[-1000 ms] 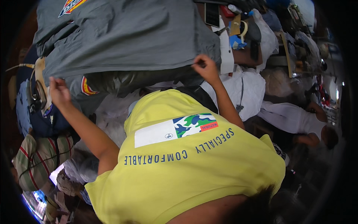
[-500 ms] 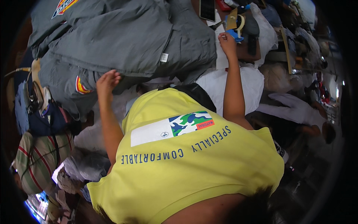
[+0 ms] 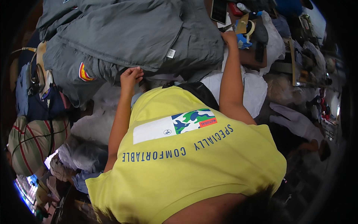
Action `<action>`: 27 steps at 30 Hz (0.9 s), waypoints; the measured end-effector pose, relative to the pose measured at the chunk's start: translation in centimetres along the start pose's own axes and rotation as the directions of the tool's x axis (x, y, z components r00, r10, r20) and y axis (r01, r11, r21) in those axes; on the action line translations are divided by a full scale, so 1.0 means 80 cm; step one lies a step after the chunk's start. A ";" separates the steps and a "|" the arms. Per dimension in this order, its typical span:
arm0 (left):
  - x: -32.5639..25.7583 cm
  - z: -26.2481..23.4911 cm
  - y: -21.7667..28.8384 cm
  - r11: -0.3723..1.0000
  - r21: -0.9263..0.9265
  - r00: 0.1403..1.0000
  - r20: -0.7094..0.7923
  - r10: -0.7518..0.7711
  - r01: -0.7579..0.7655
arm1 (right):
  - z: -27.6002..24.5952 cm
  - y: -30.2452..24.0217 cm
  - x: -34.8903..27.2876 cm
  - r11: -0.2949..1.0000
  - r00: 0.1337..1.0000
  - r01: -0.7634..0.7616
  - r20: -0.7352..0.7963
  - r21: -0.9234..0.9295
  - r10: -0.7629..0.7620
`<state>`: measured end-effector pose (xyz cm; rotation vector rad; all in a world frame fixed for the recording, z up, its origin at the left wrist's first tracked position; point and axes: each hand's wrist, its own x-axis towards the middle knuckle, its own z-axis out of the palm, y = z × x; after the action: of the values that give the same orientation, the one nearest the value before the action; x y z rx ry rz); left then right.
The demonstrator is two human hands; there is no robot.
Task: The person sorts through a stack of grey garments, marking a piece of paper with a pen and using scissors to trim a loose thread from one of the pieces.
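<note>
A large grey garment [image 3: 123, 33] with a small white tag [image 3: 171, 53] and a red-yellow patch [image 3: 86, 72] is spread in front of me. My left hand [image 3: 130, 77] is at its near edge, fingers curled together; whatever they may hold does not show. At the garment's right edge, my right hand [image 3: 229, 37] has its fingers bent and closed. Just beyond its fingertips lies a dark, slim, pointed tool [image 3: 225, 28]. The tips are partly hidden, so I cannot tell whether they grip it.
Past my right hand lie a phone [image 3: 219, 10], a roll of tape [image 3: 250, 28], a blue piece [image 3: 244, 42] and a dark handset-like object [image 3: 260, 51]. White plastic [image 3: 274, 41] hangs beside them. A clothes iron [image 3: 40, 78] stands at the left. Another person [image 3: 302, 123] is at the right.
My left hand has slid right along the garment's near edge, its fingers still curled. My right hand has come closer to the garment's right edge and the dark pointed tool. The view has shifted slightly.
</note>
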<state>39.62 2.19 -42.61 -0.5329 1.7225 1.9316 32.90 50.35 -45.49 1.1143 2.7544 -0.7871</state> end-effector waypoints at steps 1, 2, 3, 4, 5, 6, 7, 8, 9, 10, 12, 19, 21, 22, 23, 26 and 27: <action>0.001 0.004 0.000 1.000 -0.023 1.000 -0.020 -0.002 0.002 | 0.001 0.003 0.000 1.000 0.999 -0.013 -0.036 0.025 0.014; 0.001 0.006 -0.001 0.999 -0.047 0.999 -0.041 -0.004 0.002 | 0.004 0.001 -0.004 0.998 0.997 -0.022 -0.073 0.050 0.026; 0.002 0.008 -0.002 0.997 -0.071 0.998 -0.062 -0.007 0.003 | 0.006 0.000 -0.007 0.997 0.993 -0.031 -0.108 0.076 0.039; 0.004 0.008 -0.005 0.996 -0.081 0.998 -0.056 -0.024 0.019 | 0.007 -0.005 -0.010 0.999 0.985 -0.035 -0.168 0.026 0.039; 0.006 0.008 -0.007 0.995 -0.091 0.998 -0.050 -0.040 0.036 | 0.007 -0.005 -0.011 0.998 0.986 -0.050 -0.156 0.037 0.055; 0.008 0.009 -0.009 0.994 -0.100 0.997 -0.044 -0.057 0.053 | 0.007 -0.005 -0.014 0.997 0.987 -0.066 -0.144 0.048 0.072; 0.006 0.011 -0.008 0.994 -0.097 0.998 -0.031 -0.055 0.052 | 0.006 -0.012 -0.019 0.995 0.988 -0.079 -0.128 0.059 0.086; 0.005 0.012 -0.006 0.994 -0.094 0.998 -0.018 -0.053 0.051 | 0.001 -0.018 -0.026 0.998 0.990 -0.019 -0.142 -0.068 0.010; 0.003 0.013 -0.004 0.995 -0.092 0.999 -0.007 -0.051 0.050 | 0.000 -0.023 -0.028 0.999 0.992 -0.029 -0.127 -0.040 0.024; -0.001 0.017 0.004 0.998 -0.058 0.999 0.002 -0.035 0.035 | 0.000 -0.020 -0.025 0.999 0.992 -0.047 -0.118 -0.011 0.045; -0.008 0.021 0.024 1.000 0.007 1.000 0.021 -0.005 0.005 | -0.002 -0.008 -0.023 0.997 0.990 -0.068 -0.123 0.032 0.072; -0.005 -0.008 0.111 0.955 0.014 0.956 0.006 0.295 -0.295 | -0.048 -0.003 -0.066 0.990 0.991 -0.109 -0.073 0.093 0.116; 0.008 -0.019 0.118 0.936 -0.149 0.948 -0.034 0.317 -0.319 | -0.062 -0.031 -0.107 0.948 0.969 -0.010 -0.232 0.317 0.088; 0.013 -0.021 0.122 0.917 -0.224 0.944 -0.048 0.328 -0.330 | -0.064 -0.034 -0.114 0.956 0.950 0.077 -0.312 0.283 0.016; 0.017 -0.023 0.123 0.909 -0.305 0.957 -0.036 0.287 -0.284 | -0.064 -0.044 -0.126 0.914 0.934 0.198 -0.351 0.354 -0.067; 0.031 -0.024 0.114 0.893 -0.420 0.985 -0.015 0.169 -0.160 | -0.054 -0.059 -0.142 0.660 0.954 0.290 -0.263 0.693 -0.143; 0.034 -0.024 0.109 0.914 -0.370 0.985 -0.018 0.172 -0.166 | -0.039 -0.055 -0.136 0.683 0.948 0.312 -0.265 0.661 -0.176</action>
<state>32.16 -0.17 -37.48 -0.5117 1.4367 2.4004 38.39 42.36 -38.19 0.9069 2.8406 -1.9900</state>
